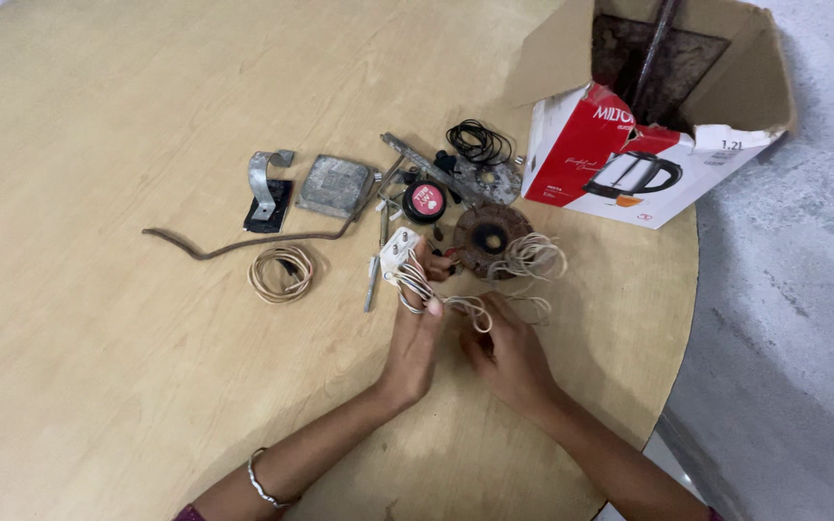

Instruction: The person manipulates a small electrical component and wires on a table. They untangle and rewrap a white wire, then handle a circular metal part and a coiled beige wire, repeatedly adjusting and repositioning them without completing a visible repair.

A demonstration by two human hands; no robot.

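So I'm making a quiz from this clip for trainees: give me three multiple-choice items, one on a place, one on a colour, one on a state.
1. Where does the coil of tan wire lie?
A. Inside the box
B. On the table, to the left of the hands
C. On the grey floor

2. What colour is the round cap on the small black part above the hands?
A. Pink-red
B. Green
C. Blue

3. How do the flaps of the cardboard box stand?
A. Taped shut
B. Open
C. Torn off flat

Answers: B, the coil rests on the wooden table, left of the left hand. A, the cap shows pink-red. B, the flaps stand up and the inside shows.

The left hand holds a white plug with pale wires that the right hand touches.
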